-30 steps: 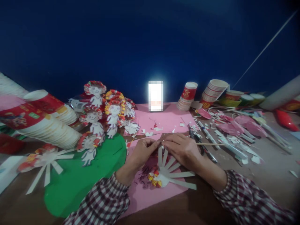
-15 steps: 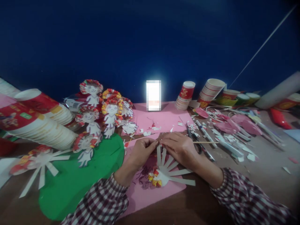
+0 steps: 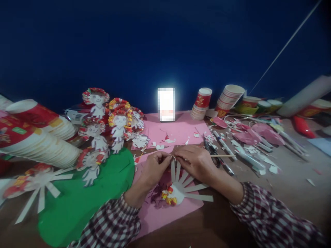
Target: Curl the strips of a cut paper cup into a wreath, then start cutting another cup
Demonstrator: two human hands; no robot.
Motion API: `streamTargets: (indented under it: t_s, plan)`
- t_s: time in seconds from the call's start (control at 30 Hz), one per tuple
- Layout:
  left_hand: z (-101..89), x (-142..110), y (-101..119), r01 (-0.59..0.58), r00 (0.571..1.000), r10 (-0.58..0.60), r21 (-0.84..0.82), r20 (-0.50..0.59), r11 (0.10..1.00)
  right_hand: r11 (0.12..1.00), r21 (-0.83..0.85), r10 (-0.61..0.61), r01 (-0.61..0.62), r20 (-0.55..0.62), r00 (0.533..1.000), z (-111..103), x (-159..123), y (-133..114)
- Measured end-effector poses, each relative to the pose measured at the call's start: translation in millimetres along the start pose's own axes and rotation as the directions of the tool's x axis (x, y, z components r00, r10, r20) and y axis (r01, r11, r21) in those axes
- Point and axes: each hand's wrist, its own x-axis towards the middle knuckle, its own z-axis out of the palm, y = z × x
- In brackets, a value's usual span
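Shifted slightly leftward since the earlier frame: green sheet, lower left; pink sheet, lower centre; fringed paper cutout over it. Right hand and left hand, centre, narrowly pinch a strip's tip; thin stick, right of centre.

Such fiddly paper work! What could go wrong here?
The narrow paper strips by the left hand and right hand might crease or tear. The thin stick jutting past the right hand could nudge the white marker. The tilted cup stack might slide into nearby paper figures.
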Motion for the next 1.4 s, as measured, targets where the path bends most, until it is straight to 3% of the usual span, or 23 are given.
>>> streamTargets:
  t_s: [0.3,0.67,1.07,1.4]
  plan:
    - [0.3,-1,3,-0.013,0.999,0.013,-0.012,0.036,1.0,1.0,0.016,-0.007,0.006,0.012,1.0,-2,1,-3]
    - [0.1,-1,3,-0.076,0.996,0.073,0.092,0.042,0.993,1.0,0.002,0.002,-0.003,0.034,0.999,-1,1,-4]
    - [-1.4,0,4,-0.076,0.996,0.07,0.121,0.053,0.99,0.999,-0.037,0.024,-0.024,-0.009,1.0,3,0,-6]
    - [2.8,-4,12,0.065,0.996,-0.065,0.001,0.066,0.998,0.999,-0.045,0.023,-0.024,-0.01,1.0,4,0,-5]
